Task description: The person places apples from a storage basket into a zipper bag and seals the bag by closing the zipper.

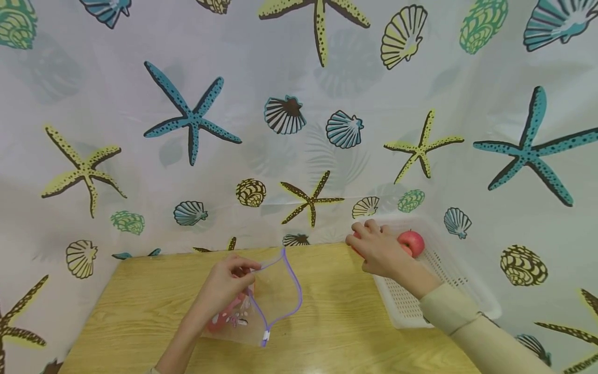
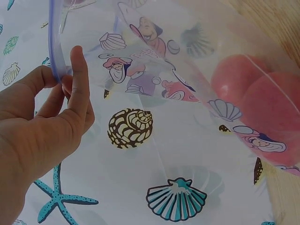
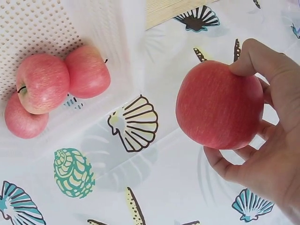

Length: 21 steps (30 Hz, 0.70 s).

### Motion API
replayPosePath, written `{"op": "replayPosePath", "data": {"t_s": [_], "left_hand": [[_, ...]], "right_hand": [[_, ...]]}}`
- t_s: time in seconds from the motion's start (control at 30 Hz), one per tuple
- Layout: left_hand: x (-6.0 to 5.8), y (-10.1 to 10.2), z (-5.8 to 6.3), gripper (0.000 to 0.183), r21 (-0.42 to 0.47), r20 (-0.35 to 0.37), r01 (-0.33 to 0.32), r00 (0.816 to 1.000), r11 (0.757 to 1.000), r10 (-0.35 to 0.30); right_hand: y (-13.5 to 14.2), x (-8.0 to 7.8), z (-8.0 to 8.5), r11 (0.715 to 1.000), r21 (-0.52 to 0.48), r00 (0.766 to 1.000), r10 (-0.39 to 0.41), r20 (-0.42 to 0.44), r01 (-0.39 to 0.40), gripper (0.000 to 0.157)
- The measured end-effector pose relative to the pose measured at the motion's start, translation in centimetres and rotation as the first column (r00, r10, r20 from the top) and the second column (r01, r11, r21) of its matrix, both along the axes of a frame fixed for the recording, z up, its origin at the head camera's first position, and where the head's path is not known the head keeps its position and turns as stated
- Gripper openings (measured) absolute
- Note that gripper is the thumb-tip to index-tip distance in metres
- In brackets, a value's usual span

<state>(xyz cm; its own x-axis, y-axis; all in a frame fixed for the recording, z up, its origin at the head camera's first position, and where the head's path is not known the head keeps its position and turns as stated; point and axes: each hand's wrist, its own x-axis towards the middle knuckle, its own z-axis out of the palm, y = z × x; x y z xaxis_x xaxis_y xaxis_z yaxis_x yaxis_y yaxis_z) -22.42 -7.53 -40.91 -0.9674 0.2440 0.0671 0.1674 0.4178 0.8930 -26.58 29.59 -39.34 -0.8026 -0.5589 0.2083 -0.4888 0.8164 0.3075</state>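
Note:
My left hand (image 1: 229,283) pinches the rim of a clear zip bag (image 2: 140,79) with a purple zip edge, its mouth spread wide toward the right. Inside the bag lie red apples (image 2: 262,93), seen through its printed plastic in the left wrist view. My right hand (image 3: 272,122) grips another red apple (image 3: 220,105), thumb on one side and fingers on the other. In the head view that hand is over the left rim of a white basket (image 1: 388,306) and mostly hides its apple. Three apples (image 3: 44,84) are together in the basket in the right wrist view.
A wooden table (image 1: 336,332) lies under the bag and basket. Behind it hangs a white curtain (image 1: 224,166) printed with starfish and shells, close to the table's far edge. The bag's slider (image 1: 266,336) is at the near end of its zip.

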Motion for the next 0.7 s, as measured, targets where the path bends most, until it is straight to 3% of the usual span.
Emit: {"op": "replayPosePath", "data": {"t_s": [0.7], "left_hand": [[0.0,0.0,-0.1,0.018,0.005,-0.007,-0.001,1.0,1.0,0.001]], "right_hand": [[-7.0,1.1,1.7,0.981,-0.124,0.989,0.149,0.006,-0.147,0.049]]}}
